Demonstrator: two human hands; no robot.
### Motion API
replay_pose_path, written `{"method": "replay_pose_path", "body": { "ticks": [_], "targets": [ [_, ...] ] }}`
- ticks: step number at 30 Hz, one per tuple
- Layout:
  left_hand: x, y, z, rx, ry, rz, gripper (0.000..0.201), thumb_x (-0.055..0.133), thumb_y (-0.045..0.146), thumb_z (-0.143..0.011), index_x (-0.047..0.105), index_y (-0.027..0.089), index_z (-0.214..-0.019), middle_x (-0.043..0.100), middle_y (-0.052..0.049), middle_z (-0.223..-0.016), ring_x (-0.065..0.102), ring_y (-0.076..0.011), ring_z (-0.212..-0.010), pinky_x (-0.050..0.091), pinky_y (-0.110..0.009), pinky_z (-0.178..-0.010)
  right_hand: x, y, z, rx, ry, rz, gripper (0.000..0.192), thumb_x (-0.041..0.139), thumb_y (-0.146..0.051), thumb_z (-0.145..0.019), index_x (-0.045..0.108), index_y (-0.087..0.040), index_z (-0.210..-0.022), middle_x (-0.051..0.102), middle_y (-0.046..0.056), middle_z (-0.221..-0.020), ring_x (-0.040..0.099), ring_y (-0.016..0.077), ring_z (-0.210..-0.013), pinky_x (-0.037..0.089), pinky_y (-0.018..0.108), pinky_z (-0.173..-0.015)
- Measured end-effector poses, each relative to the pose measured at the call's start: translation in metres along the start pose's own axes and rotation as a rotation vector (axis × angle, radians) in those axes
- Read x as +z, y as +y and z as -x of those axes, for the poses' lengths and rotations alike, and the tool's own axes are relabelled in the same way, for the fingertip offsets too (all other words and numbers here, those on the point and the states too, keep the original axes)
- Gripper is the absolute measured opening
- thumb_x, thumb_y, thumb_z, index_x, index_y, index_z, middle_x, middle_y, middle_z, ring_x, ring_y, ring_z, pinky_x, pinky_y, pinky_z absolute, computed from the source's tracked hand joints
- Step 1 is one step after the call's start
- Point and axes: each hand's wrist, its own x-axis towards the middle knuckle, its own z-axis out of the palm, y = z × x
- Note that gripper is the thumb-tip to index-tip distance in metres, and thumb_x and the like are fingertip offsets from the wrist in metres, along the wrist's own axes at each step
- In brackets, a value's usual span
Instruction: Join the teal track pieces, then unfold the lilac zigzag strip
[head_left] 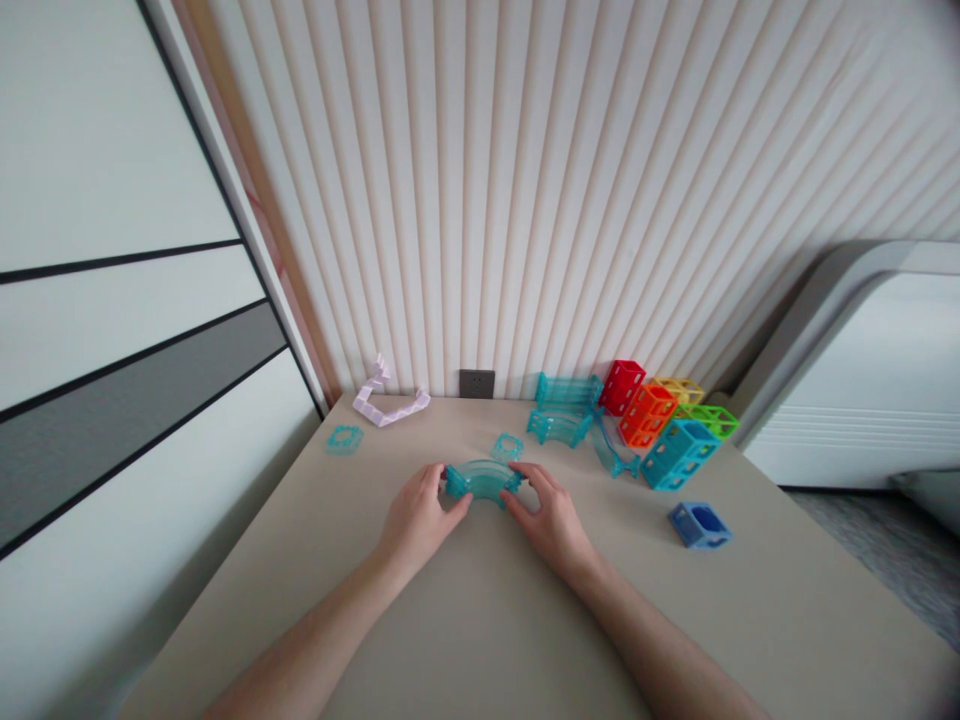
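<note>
Two bare hands, left hand (pixel 417 518) and right hand (pixel 550 520), grip opposite ends of a curved teal track piece (pixel 483 480) (see-through plastic) on a beige table (pixel 480 620); colourful block frames (pixel 664 425) sit nearby.

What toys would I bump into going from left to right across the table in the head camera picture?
Flat teal square tile → lilac zigzag piece → left hand → curved teal track piece → right hand → blue cube

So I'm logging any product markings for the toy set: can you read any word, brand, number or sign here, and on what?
None readable. The teal curved piece held by the left hand and right hand, the coloured blocks and the wall socket show no legible text.
</note>
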Motion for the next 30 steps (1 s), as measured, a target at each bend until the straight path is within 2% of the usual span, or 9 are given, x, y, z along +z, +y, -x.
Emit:
{"method": "replay_pose_path", "body": {
  "ticks": [10,20,26,30],
  "targets": [
    [-0.0002,0.0002,0.0010,0.000,-0.044,-0.051,0.023,0.070,0.034,-0.083,0.059,0.021,-0.098,0.072,-0.007,-0.093,0.070,-0.0255,-0.087,0.054,-0.035,-0.077,-0.0004,0.0031,0.0016,0.056,-0.038,0.095,0.051,0.069,-0.034,-0.088,0.056,-0.025,-0.136,0.070,0.008,-0.120,0.067,0.0258,-0.113,0.053,0.041,-0.100],
    [0.0016,0.0009,0.0021,0.018,-0.063,-0.204,0.027,0.074,0.035,-0.081,0.061,0.017,-0.096,0.072,-0.012,-0.096,0.069,-0.0304,-0.095,0.053,-0.040,-0.085,0.0027,0.0031,0.0023,0.078,-0.030,0.128,0.052,0.069,-0.033,-0.088,0.054,-0.024,-0.137,0.071,0.008,-0.116,0.069,0.0257,-0.111,0.054,0.040,-0.099],
    [0.0027,0.0004,0.0021,0.020,-0.063,-0.200,0.026,0.074,0.037,-0.082,0.062,0.018,-0.095,0.072,-0.012,-0.094,0.069,-0.0297,-0.093,0.053,-0.039,-0.084,0.0032,0.0014,0.0027,0.078,-0.024,0.141,0.053,0.068,-0.033,-0.089,0.052,-0.026,-0.139,0.071,0.008,-0.116,0.069,0.0256,-0.111,0.054,0.040,-0.099],
    [0.0047,-0.0022,0.0022,0.018,-0.053,-0.186,0.024,0.074,0.036,-0.082,0.062,0.018,-0.092,0.072,-0.011,-0.092,0.069,-0.0295,-0.091,0.053,-0.039,-0.083,0.0053,0.0042,0.0036,0.085,-0.034,0.168,0.061,0.069,-0.035,-0.088,0.047,-0.024,-0.144,0.070,0.010,-0.118,0.068,0.0279,-0.112,0.054,0.043,-0.097]
  ]
}}
